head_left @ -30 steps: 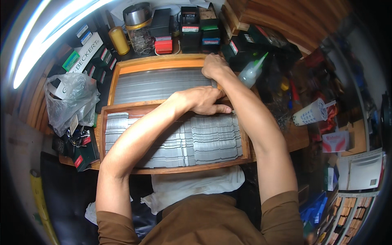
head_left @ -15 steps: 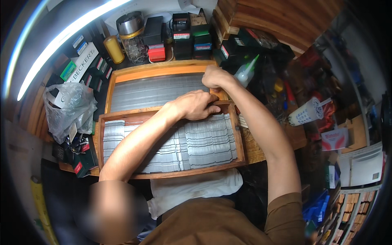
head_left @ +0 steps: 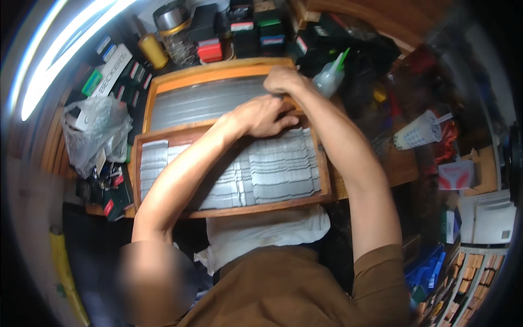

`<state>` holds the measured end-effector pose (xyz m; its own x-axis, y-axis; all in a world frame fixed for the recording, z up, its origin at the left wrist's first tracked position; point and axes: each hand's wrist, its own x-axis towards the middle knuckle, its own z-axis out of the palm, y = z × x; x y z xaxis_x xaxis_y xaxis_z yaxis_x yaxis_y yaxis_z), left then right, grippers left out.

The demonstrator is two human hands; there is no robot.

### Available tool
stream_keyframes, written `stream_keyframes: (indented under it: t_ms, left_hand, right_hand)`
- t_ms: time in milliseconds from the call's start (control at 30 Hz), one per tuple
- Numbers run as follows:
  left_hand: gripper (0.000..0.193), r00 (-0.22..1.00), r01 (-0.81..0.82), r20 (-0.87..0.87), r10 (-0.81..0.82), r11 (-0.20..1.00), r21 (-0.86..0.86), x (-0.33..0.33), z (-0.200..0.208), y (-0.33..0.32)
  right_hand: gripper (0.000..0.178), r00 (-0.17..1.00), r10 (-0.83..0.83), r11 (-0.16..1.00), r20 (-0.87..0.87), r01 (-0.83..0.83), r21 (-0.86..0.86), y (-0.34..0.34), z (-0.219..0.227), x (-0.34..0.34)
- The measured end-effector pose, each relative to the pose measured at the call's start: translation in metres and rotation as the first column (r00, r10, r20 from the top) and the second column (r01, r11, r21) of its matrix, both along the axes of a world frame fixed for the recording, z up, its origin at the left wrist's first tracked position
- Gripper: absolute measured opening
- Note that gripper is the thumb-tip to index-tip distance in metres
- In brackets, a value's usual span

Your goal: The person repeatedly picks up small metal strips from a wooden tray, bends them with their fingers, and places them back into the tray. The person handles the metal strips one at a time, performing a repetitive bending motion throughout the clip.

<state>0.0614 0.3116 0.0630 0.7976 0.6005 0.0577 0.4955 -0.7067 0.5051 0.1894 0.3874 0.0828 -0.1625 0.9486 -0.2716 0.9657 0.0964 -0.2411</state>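
Note:
A shallow wooden tray (head_left: 231, 213) lies nearest me, packed with stacked thin grey metal strips (head_left: 284, 174). Behind it stands a second, lighter wooden tray (head_left: 218, 66) lined with long dark grey strips (head_left: 201, 101). My left hand (head_left: 264, 116) rests over the near tray's back rim towards its right end, thumb and forefinger apart, other fingers hidden beneath the palm. Just beyond, at the right end of the far tray, is my right hand (head_left: 284, 82), its fingers curled closed. What it grips, if anything, is hidden.
Left of the trays hang a clear plastic bag (head_left: 97, 133) and small boxes. A lidded glass jar (head_left: 182, 41), a yellow cylinder (head_left: 153, 52) and dark boxes line the back. To the right are a squeeze bottle (head_left: 329, 79) with a green tip and a drink cup (head_left: 418, 131).
The whole view has shifted, so trays and bench appear higher in the picture. Both hands stay at about the same spots on the trays, the left one's fingers slightly more spread.

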Motion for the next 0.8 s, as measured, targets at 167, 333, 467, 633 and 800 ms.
stream_keyframes:
  t_ms: [167, 333, 467, 633, 800]
  left_hand:
    - [0.041, 0.999, 0.026, 0.045, -0.025, 0.999, -0.027, 0.005, 0.01, -0.006]
    - [0.043, 0.999, -0.03, -0.026, 0.031, 0.999, 0.025, -0.004, 0.016, -0.01]
    - [0.036, 0.991, -0.056, -0.115, 0.071, 0.99, 0.129, -0.033, 0.032, -0.028]
    - [0.035, 0.946, -0.292, 0.219, 0.241, 0.925, 0.243, -0.159, 0.07, -0.135]
    - [0.018, 0.341, -0.892, 0.6, 0.724, 0.45, -0.037, -0.23, 0.048, -0.229]
  right_hand:
    - [0.041, 0.984, -0.09, 0.995, -0.155, 0.094, 0.021, 0.005, -0.024, -0.003]
    - [0.04, 0.893, 0.078, 0.992, -0.442, -0.113, -0.053, -0.011, 0.01, -0.03]
    - [0.038, 0.871, 0.233, 0.952, -0.432, -0.112, 0.286, -0.024, 0.033, -0.021]
    - [0.028, 0.762, 0.415, 0.904, -0.497, -0.284, 0.319, -0.099, 0.055, 0.018]
    - [0.021, 0.813, 0.269, 0.949, -0.516, -0.315, -0.002, -0.16, 0.056, 0.007]
